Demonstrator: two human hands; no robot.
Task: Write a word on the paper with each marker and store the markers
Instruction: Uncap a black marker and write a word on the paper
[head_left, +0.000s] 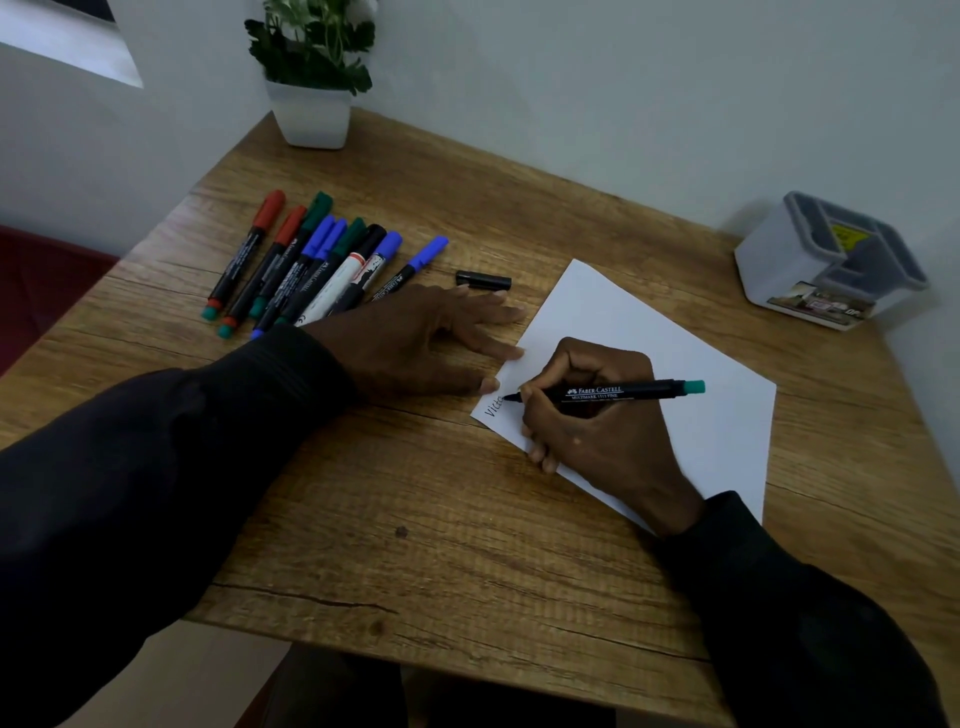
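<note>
A white sheet of paper (675, 364) lies on the wooden table, with a few black letters written at its near left corner. My right hand (592, 421) grips an uncapped black marker (623, 391) with a teal end, its tip touching the paper beside the letters. My left hand (415, 343) lies flat with fingers spread, its fingertips pressing the paper's left edge. The marker's black cap (483, 280) lies on the table just beyond my left hand. Several capped markers (311, 260) with red, green, blue and black caps lie in a row at the left.
A grey plastic container (831, 265) with inner compartments stands at the table's far right corner by the wall. A potted plant in a white pot (311, 111) stands at the far left corner. The table's front edge (415, 660) is close to me.
</note>
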